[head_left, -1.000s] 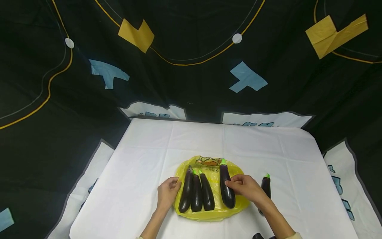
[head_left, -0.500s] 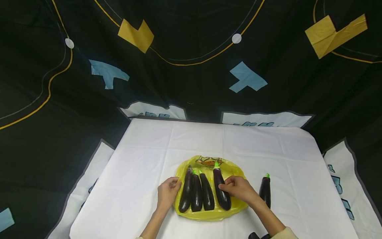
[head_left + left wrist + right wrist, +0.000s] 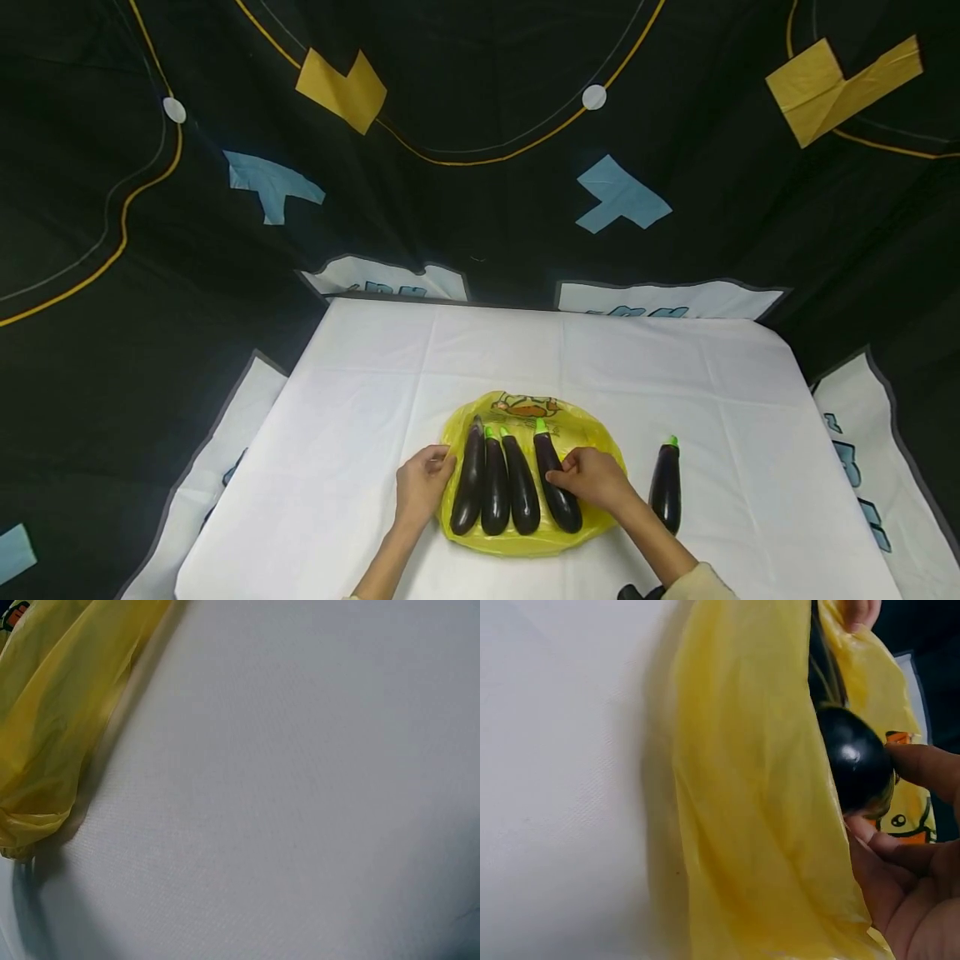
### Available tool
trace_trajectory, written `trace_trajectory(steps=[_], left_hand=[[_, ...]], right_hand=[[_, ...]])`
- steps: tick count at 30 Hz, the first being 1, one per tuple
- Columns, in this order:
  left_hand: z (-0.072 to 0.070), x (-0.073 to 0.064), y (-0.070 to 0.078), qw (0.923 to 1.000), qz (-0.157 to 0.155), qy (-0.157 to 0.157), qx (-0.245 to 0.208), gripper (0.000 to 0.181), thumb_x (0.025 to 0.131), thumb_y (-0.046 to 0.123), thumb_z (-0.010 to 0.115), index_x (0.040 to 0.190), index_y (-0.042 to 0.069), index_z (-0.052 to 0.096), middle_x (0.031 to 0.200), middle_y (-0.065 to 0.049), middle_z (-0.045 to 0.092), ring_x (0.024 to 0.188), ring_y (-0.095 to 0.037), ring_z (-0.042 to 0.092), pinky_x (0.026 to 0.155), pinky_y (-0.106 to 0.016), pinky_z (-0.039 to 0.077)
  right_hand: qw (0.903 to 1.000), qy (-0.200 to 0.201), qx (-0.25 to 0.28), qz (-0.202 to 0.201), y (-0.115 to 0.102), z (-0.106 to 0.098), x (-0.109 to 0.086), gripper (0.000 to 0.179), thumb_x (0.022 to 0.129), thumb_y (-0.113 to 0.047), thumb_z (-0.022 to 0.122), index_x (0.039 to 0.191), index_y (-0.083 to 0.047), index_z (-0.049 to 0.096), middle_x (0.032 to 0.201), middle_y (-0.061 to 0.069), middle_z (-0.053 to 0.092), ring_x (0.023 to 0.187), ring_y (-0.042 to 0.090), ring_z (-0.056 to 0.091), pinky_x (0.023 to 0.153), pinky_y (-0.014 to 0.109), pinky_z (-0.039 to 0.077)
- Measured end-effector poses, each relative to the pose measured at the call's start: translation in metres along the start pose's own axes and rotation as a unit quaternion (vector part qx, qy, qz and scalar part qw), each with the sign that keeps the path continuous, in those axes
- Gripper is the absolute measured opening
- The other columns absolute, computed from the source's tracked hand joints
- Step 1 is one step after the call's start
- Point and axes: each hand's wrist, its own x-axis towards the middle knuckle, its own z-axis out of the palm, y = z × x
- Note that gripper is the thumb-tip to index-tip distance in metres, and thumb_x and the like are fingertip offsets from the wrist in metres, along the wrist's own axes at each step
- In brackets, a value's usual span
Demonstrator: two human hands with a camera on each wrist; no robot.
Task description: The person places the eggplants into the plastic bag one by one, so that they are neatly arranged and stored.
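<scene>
A yellow plastic bag (image 3: 517,546) is spread open on the white table, its printed side at the far end. Several dark eggplants lie in it, green stems pointing away. My left hand (image 3: 422,483) pinches the bag's left rim. With thumb and fingers, my right hand (image 3: 597,478) grips the rightmost eggplant (image 3: 561,502) inside the bag, a small gap from the other eggplants (image 3: 495,492). In the right wrist view, the rounded end of the held eggplant (image 3: 855,761) shows between thumb and fingers, behind the bag's wall (image 3: 757,787).
Another eggplant (image 3: 666,483) lies on the white tablecloth (image 3: 750,433) right of the bag. Dark ends of more eggplants (image 3: 630,592) show at the bottom edge beside the right sleeve. A black patterned cloth (image 3: 480,225) hangs behind the table.
My right hand has moved left with the eggplant in its grip, bringing it closer to the others in the bag and slightly nearer to me. The left hand stays at the rim.
</scene>
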Motion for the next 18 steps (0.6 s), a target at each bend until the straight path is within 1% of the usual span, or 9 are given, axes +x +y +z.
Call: trace_trajectory(steps=[4,7,9,12,18], left_hand=[[0.000,0.000,0.000,1.0000,-0.005,-0.003,-0.001,0.013,0.084,0.011,0.072,0.097,0.008,0.071,0.088,-0.008,0.071,0.076,-0.016,0.069,0.061,-0.020,0.055],[0.001,0.000,0.000,1.0000,-0.006,-0.006,-0.001,0.013,0.085,0.011,0.071,0.097,0.008,0.071,0.088,-0.008,0.071,0.076,-0.016,0.069,0.061,-0.020,0.055],[0.001,0.000,0.000,1.0000,-0.006,-0.006,0.000,0.013,0.085,0.011,0.072,0.097,0.008,0.071,0.087,-0.008,0.071,0.076,-0.016,0.069,0.061,-0.020,0.055],[0.002,0.000,-0.001,1.0000,-0.004,-0.006,0.000,0.013,0.084,0.011,0.072,0.097,0.008,0.071,0.086,-0.008,0.072,0.075,-0.016,0.069,0.061,-0.020,0.055],[0.003,0.001,-0.002,1.0000,-0.004,-0.004,-0.001,0.012,0.084,0.011,0.072,0.096,0.008,0.071,0.087,-0.007,0.072,0.076,-0.015,0.069,0.062,-0.020,0.055]], right_hand=[[0.9995,0.005,-0.030,-0.003,0.001,0.005,0.000,0.029,0.080,-0.030,0.076,0.071,-0.011,0.055,0.054,-0.005,0.046,0.048,0.009,0.042,0.045,0.023,0.033],[0.9990,0.003,-0.045,-0.005,0.001,0.008,0.002,0.036,0.081,-0.031,0.075,0.062,-0.014,0.049,0.049,-0.007,0.036,0.045,0.008,0.035,0.044,0.022,0.028],[0.9986,0.001,-0.053,-0.004,0.001,0.011,0.003,0.041,0.081,-0.031,0.075,0.058,-0.016,0.045,0.048,-0.007,0.032,0.044,0.008,0.033,0.043,0.021,0.025],[0.9982,-0.002,-0.060,-0.001,0.002,0.014,0.005,0.044,0.081,-0.031,0.075,0.056,-0.016,0.042,0.048,-0.007,0.030,0.044,0.008,0.031,0.043,0.021,0.024],[0.9976,-0.008,-0.069,0.002,0.000,0.020,0.009,0.044,0.080,-0.031,0.075,0.055,-0.015,0.043,0.050,-0.006,0.034,0.045,0.009,0.036,0.043,0.021,0.026]])
